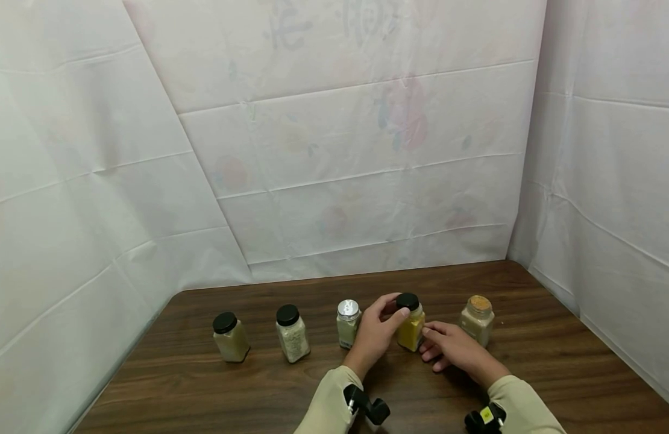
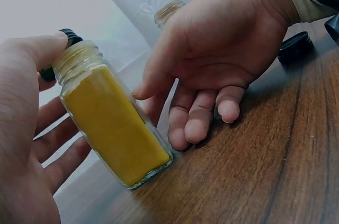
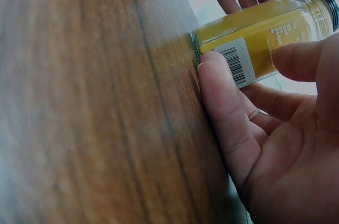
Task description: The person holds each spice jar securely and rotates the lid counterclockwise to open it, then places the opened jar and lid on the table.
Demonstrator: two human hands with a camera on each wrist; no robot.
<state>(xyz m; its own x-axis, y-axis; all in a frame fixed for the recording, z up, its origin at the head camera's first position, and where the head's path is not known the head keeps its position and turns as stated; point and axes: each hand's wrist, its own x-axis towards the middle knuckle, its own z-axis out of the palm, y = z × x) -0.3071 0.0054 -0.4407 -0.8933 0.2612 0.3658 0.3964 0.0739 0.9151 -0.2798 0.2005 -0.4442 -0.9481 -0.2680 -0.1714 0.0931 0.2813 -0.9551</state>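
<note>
A square glass jar of yellow powder (image 1: pixel 410 333) stands on the wooden table, with a barcode label showing in the right wrist view. My left hand (image 1: pixel 373 331) pinches its black lid (image 2: pixel 71 37) between thumb and fingers. In the left wrist view the lid sits off to one side of the jar's threaded mouth (image 2: pixel 79 59), leaving part of the thread bare. The right hand (image 3: pixel 275 113) holds the jar low on its side, the thumb and forefinger against the glass and the other fingers curled near the tabletop.
Left of the hands stand a silver-topped jar (image 1: pixel 348 325) and two black-lidded jars, one pale green (image 1: pixel 294 339) and one tan (image 1: pixel 232 342). A jar with a brownish-orange top (image 1: pixel 478 319) is behind the right hand. A loose black lid (image 2: pixel 296 47) lies near the right wrist.
</note>
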